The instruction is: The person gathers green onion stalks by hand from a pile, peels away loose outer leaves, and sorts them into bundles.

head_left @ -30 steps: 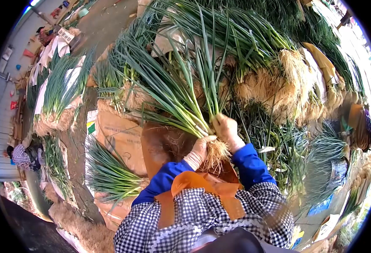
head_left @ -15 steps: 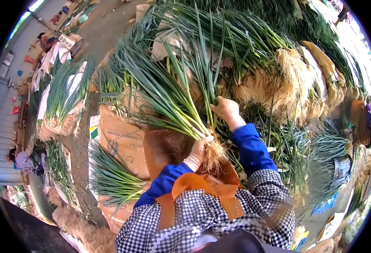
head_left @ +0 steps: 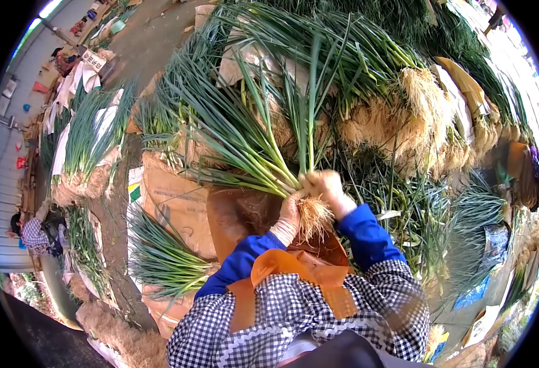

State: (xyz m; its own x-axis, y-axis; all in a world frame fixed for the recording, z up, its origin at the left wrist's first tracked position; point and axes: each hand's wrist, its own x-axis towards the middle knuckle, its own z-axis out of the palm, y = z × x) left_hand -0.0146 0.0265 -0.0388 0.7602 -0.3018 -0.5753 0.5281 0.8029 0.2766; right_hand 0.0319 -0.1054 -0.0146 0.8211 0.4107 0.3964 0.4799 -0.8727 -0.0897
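Observation:
A bunch of green onions (head_left: 258, 161) fans up and left from my left hand (head_left: 290, 214), which is closed around the lower stems. Their pale stringy roots (head_left: 314, 221) hang below my fingers, over the brown apron (head_left: 236, 214) on my lap. My right hand (head_left: 324, 187) is closed at the base of a more upright green onion stalk (head_left: 310, 116), close beside the left hand; its fingertips are partly hidden. Left of my lap, a smaller pile of green onions (head_left: 162, 254) rests on brown sacking (head_left: 177, 205).
A large heap of green onions (head_left: 367, 61) with tangled roots (head_left: 398, 122) lies ahead. Loose stripped leaves (head_left: 410, 214) cover the ground at my right. More bundles (head_left: 98, 135) stand at the left, and another person (head_left: 39, 236) is at the far left.
My right hand has moved down the stalk to the stem base, next to my left hand. The upright stalk now stands straighter, while the left hand keeps its hold on the bunch.

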